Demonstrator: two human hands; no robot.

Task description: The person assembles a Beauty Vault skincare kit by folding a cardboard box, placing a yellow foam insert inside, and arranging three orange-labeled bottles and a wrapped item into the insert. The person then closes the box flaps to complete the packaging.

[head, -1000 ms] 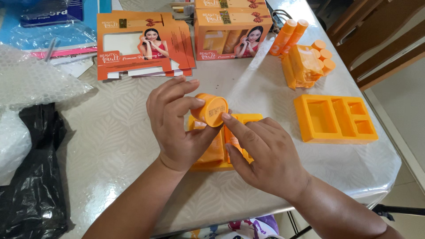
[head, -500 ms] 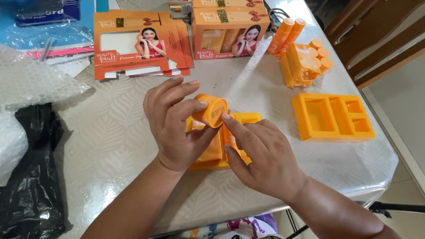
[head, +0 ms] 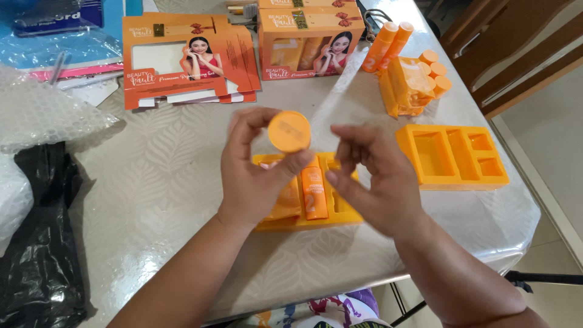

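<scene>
My left hand [head: 252, 176] holds a small round orange jar [head: 289, 131] between thumb and fingers, lifted above an orange plastic tray [head: 306, 220]. An orange tube [head: 314, 188] and an orange sachet [head: 288, 199] lie in that tray's compartments. My right hand [head: 379, 179] hovers just right of the jar with fingers loosely curled and apart, holding nothing, partly covering the tray's right end.
An empty orange tray [head: 452, 157] sits at the right. Behind it are orange tubes [head: 388, 45] and a wrapped bundle of orange items [head: 412, 85]. Flat and assembled orange cartons [head: 188, 58] lie at the back. Bubble wrap [head: 42, 112] and a black bag [head: 42, 243] are at the left.
My left hand has lifted the jar higher and turned its lid toward the camera. My right hand has come off the tray and opened beside the jar.
</scene>
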